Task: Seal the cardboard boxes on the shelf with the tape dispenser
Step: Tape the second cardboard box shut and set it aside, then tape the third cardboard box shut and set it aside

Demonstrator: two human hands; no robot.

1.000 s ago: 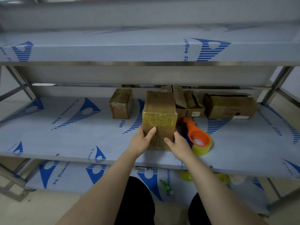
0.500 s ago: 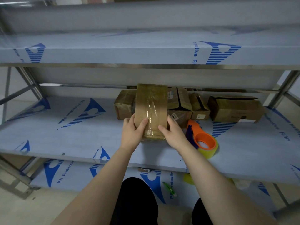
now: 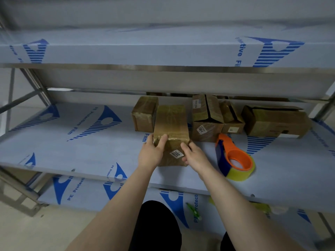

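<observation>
A steel rack [image 3: 36, 86] holds 3 shelves [image 3: 181, 67], each wrapped in pale film [image 3: 72, 147] printed with blue logos. Beige floor [image 3: 27, 232] lies below; the light is dim.

The box [image 3: 170, 124] in our grip is brown, its label [image 3: 176, 154] white with black digits. Right of our grip the tape dispenser [image 3: 228, 155] is orange and blue, its roll [image 3: 241, 173] yellowish; the shelf [image 3: 90, 151] below is pale grey with blue stripes.

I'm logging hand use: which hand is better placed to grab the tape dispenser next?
Probably the right hand: it grips the box on the right, and the tape dispenser lies on the shelf just beyond it. The left hand must cross the box.
</observation>
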